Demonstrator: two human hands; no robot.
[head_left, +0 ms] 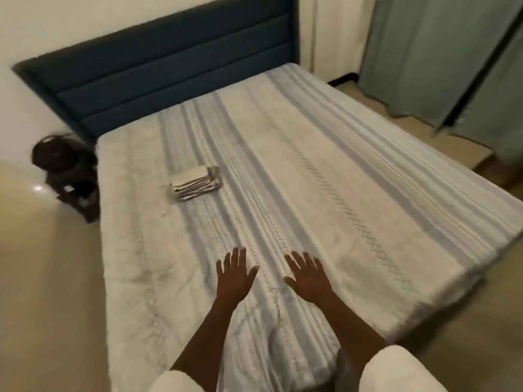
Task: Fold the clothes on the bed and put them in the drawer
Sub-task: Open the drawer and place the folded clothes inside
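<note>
**Hands out flat, one folded stack on the bed**

Left hand [236, 274] and right hand [307, 277] reach over the bed [353, 176] at 6 o'clock, fingers spread, gripping nothing. Folded clothes [195, 183] sit well apart around 10 o'clock, toward the headboard [169, 66].

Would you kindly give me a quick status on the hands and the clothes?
Left hand and right hand open, fingers spread over the bed. Folded clothes stacked far left, untouched. Nothing between.

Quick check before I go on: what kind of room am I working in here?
Most likely a bedroom: a bed with a padded blue headboard, green curtains on the right, and a folded stack of clothes on the bedspread.
</note>
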